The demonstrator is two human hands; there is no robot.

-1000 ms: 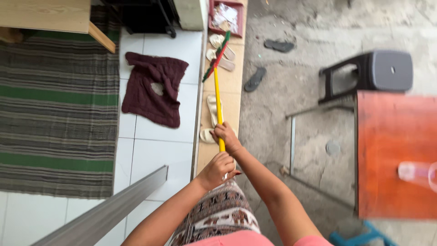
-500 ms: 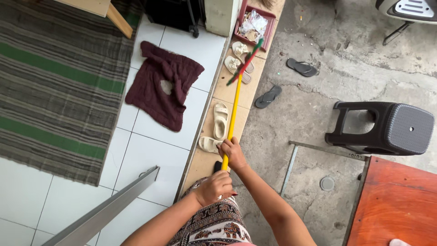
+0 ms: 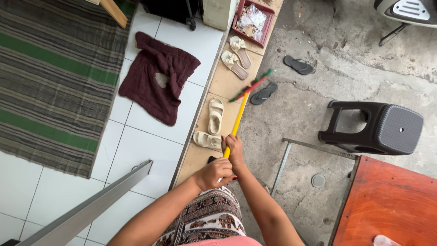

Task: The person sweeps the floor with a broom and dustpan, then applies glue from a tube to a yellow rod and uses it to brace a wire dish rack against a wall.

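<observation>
Sweeping stance, both hands stacked on yellow broom handle. Right hand forward on the shaft, fingers wrapped shut around it; left hand behind at the butt end, fist closed on it too. Broom head, red and green bristles, down at the edge where tan step meets grey concrete floor, just beside a dark flip-flop. Two pale sandals on the step close to the right hand, another pair further up near red tray of scraps. To do well, probably: keep bristles flat on the surface, short strokes away from the sandals, steer clear of the flip-flop, upper hand as pivot, lower hand driving. Black plastic stool on its side well apart to the right, no obstruction. Maroon cloth on white tiles, out of reach.
</observation>
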